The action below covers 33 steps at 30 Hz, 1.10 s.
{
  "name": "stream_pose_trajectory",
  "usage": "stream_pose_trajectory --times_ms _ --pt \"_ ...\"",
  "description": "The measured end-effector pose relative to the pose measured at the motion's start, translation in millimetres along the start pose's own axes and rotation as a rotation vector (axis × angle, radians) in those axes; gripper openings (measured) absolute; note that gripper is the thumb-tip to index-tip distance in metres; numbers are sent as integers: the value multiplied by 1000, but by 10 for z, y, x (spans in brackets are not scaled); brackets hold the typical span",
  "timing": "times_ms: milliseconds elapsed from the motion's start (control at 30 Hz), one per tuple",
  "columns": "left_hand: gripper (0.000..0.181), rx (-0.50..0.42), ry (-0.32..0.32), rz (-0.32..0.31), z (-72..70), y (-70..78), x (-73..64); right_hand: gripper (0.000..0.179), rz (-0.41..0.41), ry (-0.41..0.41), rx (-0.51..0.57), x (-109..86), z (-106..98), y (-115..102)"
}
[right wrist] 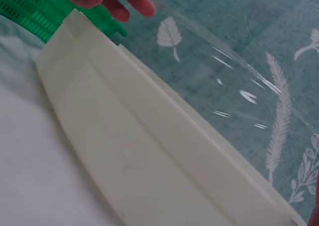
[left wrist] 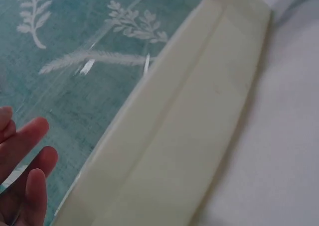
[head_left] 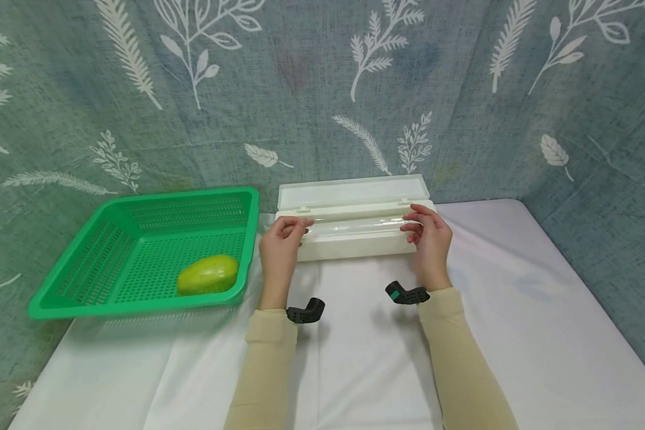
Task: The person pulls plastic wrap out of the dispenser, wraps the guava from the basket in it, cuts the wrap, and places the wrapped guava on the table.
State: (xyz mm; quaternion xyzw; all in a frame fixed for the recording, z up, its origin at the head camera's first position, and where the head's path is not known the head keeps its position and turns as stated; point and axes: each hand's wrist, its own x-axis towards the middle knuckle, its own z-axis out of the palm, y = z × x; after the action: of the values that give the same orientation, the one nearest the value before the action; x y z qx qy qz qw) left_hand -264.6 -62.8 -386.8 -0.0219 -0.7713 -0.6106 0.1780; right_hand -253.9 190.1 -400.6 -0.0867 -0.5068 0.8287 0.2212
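Observation:
A cream cling film dispenser box (head_left: 360, 246) stands on the table, its translucent lid (head_left: 355, 192) flipped up behind it. Clear cling film (head_left: 355, 226) stretches between my two hands above the box and shows glossy streaks in the right wrist view. At the left end, my left hand (head_left: 280, 248) pinches the film between thumb and curled fingers. My right hand (head_left: 432, 245) pinches the film's other side at the right end, its lower fingers held apart. The long front wall of the box (right wrist: 134, 121) fills much of the right wrist view. The film roll is hidden.
A green perforated basket (head_left: 145, 312) sits to the left of the box, with a yellow-green papaya (head_left: 208, 275) lying in its front right corner. White cloth (head_left: 355, 358) covers the table. A grey-green leaf-patterned curtain (head_left: 312, 107) hangs close behind the box.

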Motion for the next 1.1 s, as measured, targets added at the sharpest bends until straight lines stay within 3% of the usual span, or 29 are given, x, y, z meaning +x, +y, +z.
stream_pose_trajectory --times_ms 167,367,400,600,633,700,900,1100 --pt "26 -96 -7 -18 -23 15 25 27 12 -1 -34 69 -81 22" --pt "26 -119 -1 -13 -30 40 18 27 30 1 -67 97 -149 -7" --pt "25 -146 -4 -8 -12 -87 69 27 31 2 -63 96 -156 -18" --pt "26 -197 22 4 -7 -155 84 28 44 27 -54 53 -151 -142" --pt "27 -186 32 4 -24 -66 42 29 45 22 -48 53 -151 -156" --pt "25 -195 36 9 -20 -120 60 29 46 12 -30 51 -150 -179" --pt "22 -137 29 15 -44 19 21 27 34 -5 3 51 -140 -235" --pt "23 -148 -3 11 -74 43 23 26 12 -12 -7 45 -142 -254"
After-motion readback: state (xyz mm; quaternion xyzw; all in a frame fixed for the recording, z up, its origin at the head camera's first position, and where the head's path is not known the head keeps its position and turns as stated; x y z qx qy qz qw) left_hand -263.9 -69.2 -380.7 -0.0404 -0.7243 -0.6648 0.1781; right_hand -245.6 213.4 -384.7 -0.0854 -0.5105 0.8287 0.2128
